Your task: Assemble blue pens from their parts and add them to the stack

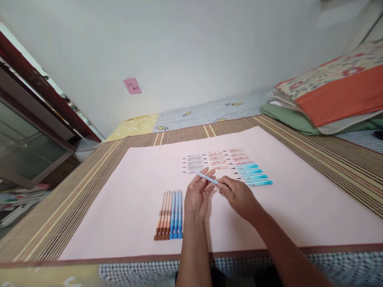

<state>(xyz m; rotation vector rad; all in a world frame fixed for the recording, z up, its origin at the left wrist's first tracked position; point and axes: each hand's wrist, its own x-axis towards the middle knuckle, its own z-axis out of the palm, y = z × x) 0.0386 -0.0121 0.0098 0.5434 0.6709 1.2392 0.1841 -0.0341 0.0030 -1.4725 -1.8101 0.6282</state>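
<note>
Head view: your right hand (237,195) grips a pale blue pen (208,178) by one end, above the pink sheet (119,207). Your left hand (197,195) is at its other end; cannot tell whether those fingers close on it. Brown-ended pens (163,215) and blue pens (176,215) lie beside your left wrist.

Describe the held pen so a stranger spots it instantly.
A large pale pink sheet covers part of a striped mat. Over the sheet, the right hand holds one end of a slim pale-blue pen in front of the left hand. Unlike the pens lying in groups on the sheet, it alone is held up.
</note>
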